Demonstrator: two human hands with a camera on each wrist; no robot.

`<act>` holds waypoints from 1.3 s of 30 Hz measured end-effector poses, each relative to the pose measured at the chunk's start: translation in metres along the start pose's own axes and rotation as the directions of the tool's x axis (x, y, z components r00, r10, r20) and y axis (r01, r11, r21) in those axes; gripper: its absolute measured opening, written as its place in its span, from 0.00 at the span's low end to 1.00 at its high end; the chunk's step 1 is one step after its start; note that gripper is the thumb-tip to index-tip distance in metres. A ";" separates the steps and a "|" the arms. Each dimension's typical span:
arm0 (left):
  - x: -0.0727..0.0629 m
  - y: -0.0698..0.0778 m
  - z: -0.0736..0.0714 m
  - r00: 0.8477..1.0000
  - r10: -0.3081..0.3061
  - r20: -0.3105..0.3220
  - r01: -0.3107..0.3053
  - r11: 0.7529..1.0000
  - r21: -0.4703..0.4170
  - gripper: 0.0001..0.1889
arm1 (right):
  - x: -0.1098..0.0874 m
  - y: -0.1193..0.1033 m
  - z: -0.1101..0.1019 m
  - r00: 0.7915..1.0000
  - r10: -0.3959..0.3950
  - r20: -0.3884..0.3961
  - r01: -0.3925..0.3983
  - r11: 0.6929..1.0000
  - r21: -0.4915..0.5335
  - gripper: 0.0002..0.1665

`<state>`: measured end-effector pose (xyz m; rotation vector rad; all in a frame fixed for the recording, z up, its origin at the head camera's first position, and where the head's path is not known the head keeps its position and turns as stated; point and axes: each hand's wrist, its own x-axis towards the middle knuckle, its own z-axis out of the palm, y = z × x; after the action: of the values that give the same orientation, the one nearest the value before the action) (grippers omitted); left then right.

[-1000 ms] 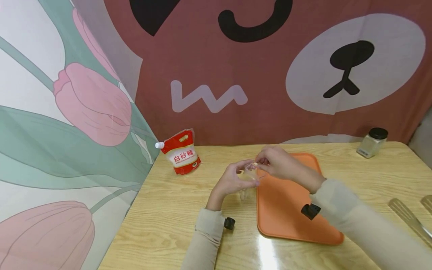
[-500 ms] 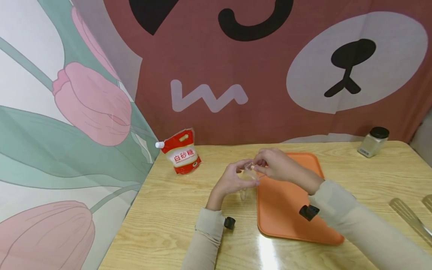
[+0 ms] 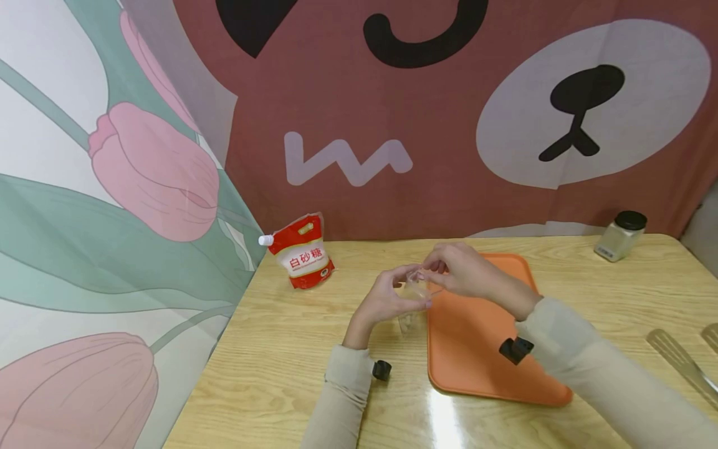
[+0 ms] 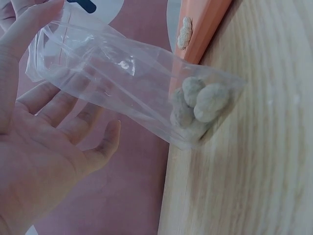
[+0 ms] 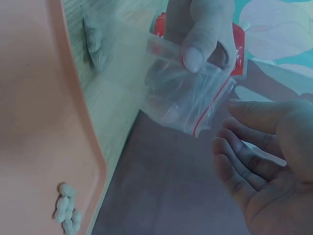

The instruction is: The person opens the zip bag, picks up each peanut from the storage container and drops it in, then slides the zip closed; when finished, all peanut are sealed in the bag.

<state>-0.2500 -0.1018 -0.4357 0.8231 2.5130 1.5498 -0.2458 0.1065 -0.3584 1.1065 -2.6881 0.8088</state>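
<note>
My left hand point(image 3: 387, 297) holds a clear zip bag point(image 4: 129, 63) by its mouth, between thumb and fingers. The bag slants downward, and several unshelled peanuts point(image 4: 208, 102) lie in its bottom end. A red seal line runs along the bag's mouth in the right wrist view. Just beside that mouth is my right hand point(image 3: 459, 269), its fingers loosely bent with nothing visible between them point(image 5: 264, 152). On the orange tray point(image 3: 477, 349) below, a small group of peanuts point(image 5: 67, 210) lies near the edge; in the head view the right hand and arm hide them.
A red bag of white sugar point(image 3: 305, 252) with a white spout cap stands at the back left. At the back right is a clear jar point(image 3: 619, 237) with a black lid. A slotted metal turner point(image 3: 675, 355) lies at the right, with part of another utensil at the frame's edge.
The right fingers held a peanut at the bag's mouth. They have let it go into the bag, and peanuts now show lower in it. The left hand has barely moved.
</note>
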 end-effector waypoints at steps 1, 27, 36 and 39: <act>0.000 0.000 0.000 1.000 0.000 -0.001 0.000 1.000 -0.001 0.38 | 0.000 0.002 -0.001 1.000 0.007 -0.002 -0.007 1.000 0.000 0.06; -0.002 -0.003 0.002 1.000 -0.023 0.000 0.023 1.000 0.012 0.37 | -0.028 0.100 0.030 0.958 0.256 0.126 -0.249 0.966 -0.067 0.07; -0.001 -0.002 0.000 0.999 -0.045 -0.007 0.045 0.999 0.004 0.38 | -0.030 0.115 0.044 0.954 0.272 0.128 -0.265 0.962 -0.068 0.11; -0.001 -0.002 -0.001 0.999 -0.049 -0.008 0.049 0.999 0.002 0.39 | -0.029 0.118 0.046 0.957 0.263 0.121 -0.256 0.964 -0.073 0.12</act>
<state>-0.2503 -0.1036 -0.4371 0.7507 2.5212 1.5384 -0.3013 0.1699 -0.4568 0.8307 -2.9894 0.7125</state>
